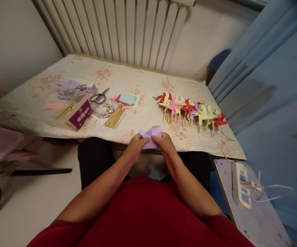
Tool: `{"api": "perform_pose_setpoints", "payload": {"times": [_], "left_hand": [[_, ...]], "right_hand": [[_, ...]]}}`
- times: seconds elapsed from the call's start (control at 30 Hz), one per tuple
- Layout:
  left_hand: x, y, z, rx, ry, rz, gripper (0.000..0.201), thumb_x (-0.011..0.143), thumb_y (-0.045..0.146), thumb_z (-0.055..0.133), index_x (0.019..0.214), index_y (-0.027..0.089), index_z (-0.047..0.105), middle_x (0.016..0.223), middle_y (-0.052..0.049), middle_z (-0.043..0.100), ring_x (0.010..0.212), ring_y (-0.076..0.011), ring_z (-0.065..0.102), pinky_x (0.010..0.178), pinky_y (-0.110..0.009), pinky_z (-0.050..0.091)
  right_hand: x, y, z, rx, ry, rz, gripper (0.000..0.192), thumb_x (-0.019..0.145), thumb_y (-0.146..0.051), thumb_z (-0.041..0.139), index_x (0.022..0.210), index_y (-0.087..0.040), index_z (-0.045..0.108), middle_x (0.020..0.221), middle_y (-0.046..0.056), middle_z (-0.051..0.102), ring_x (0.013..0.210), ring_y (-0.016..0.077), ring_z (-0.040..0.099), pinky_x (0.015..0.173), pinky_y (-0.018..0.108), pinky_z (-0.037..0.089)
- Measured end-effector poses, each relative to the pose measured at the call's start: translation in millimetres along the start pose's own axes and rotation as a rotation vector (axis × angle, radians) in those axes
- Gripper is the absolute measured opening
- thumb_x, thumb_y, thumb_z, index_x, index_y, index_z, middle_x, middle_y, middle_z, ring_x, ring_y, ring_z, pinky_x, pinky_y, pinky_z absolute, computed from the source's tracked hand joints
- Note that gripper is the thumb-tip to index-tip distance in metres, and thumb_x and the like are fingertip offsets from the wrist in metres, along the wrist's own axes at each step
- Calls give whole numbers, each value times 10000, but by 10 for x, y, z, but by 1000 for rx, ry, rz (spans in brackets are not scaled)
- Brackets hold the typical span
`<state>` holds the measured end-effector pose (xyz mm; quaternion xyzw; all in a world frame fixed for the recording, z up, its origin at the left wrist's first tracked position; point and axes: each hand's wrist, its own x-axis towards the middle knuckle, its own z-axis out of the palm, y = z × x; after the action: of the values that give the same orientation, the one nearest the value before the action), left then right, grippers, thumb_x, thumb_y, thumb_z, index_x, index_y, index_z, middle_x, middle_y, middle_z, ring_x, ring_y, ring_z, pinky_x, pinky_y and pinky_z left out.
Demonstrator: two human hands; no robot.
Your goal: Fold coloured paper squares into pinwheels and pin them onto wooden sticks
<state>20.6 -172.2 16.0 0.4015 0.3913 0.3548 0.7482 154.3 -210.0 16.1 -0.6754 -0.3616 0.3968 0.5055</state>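
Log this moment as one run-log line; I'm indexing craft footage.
left hand: holds purple paper | right hand: holds purple paper | finished pinwheels: right on table | scissors, sticks: left

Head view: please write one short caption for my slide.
Both hands fold a purple paper square beside a row of paper pinwheels.

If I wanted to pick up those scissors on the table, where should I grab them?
Probably by the dark handle loops of the scissors, coming from above on the near side. They lie flat, loops towards the person, blades pointing away towards the radiator, so the loops are the blunt, roomy part.
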Motion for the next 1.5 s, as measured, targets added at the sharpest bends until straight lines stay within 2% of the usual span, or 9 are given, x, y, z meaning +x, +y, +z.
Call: {"api": "perform_pose_setpoints", "payload": {"times": [0.17, 0.53, 0.83, 0.93, 1.07, 1.13, 1.23, 1.33, 1.5], "left_hand": [[12, -9, 17, 26, 67, 28, 310, 636, 258, 733, 916, 131, 693, 793, -25, 704, 674, -146, 596, 678, -268, 441], [44, -81, -39, 7, 41, 35, 304, 663, 252, 725, 935, 119, 700, 766, -21, 707, 668, -143, 591, 687, -268, 449], [52, -15, -87, -71, 20, -4, 294, 613, 240, 747, 881, 129, 697, 739, -30, 710, 652, -157, 622, 689, -286, 478], [54, 10, -91, -84, 36, -36, 298, 592, 247, 756, 855, 128, 682, 738, -38, 707, 623, -153, 611, 684, -296, 479], [44, 42, -77, -106, 46, -63, 313, 563, 253, 777, 828, 127, 669, 718, -37, 699, 617, -150, 608, 683, -298, 481], [34, 61, -69, -118, 45, -69, 319, 553, 248, 781, 827, 127, 670, 715, -38, 699, 624, -152, 611, 675, -292, 478], [16, 88, -62, -127, 35, -84, 307, 546, 241, 779, 811, 127, 673, 693, -34, 691, 612, -149, 604, 639, -277, 460], [-2, 109, -56, -127, 17, -97, 289, 550, 238, 776, 799, 127, 680, 673, -27, 685, 583, -137, 588, 606, -264, 441], [-24, 118, -40, -120, -49, -102, 306, 557, 234, 773, 836, 127, 708, 703, -29, 705, 597, -138, 606, 608, -253, 451]], "right_hand": [[-12, -7, 43, 18, -7, 24, 278, 628, -406, 640, 757, -160, 639, 630, -14, 585, 569, 136, 496, 554, 250, 415], [-59, -18, 96, 211, -47, 73, 249, 612, -343, 672, 769, -151, 659, 647, -24, 623, 584, 130, 530, 601, 250, 433], [-81, -34, -63, 242, -83, 99, 325, 569, -398, 715, 798, -182, 634, 674, -11, 654, 598, 144, 579, 606, 274, 470], [-95, -5, -121, 139, 27, 7, 328, 573, -363, 717, 828, -181, 618, 671, -16, 624, 602, 134, 564, 628, 278, 475], [-161, 22, -182, -157, 201, -291, 316, 653, -287, 692, 948, -189, 640, 809, 13, 608, 673, 143, 555, 708, 308, 489], [-204, 13, -217, -280, 157, -432, 247, 722, -263, 658, 963, -210, 670, 837, 20, 593, 689, 148, 541, 719, 311, 482], [-251, -17, -268, -352, -4, -548, 156, 813, -261, 613, 930, -233, 714, 793, 20, 579, 700, 156, 534, 707, 305, 466], [-262, -32, -294, -365, -119, -557, 165, 849, -264, 600, 937, -241, 737, 781, 23, 588, 704, 157, 537, 688, 295, 451], [-247, -13, -276, -353, -218, -585, 219, 857, -187, 557, 951, -238, 749, 789, 29, 616, 689, 146, 540, 656, 277, 431]]}}
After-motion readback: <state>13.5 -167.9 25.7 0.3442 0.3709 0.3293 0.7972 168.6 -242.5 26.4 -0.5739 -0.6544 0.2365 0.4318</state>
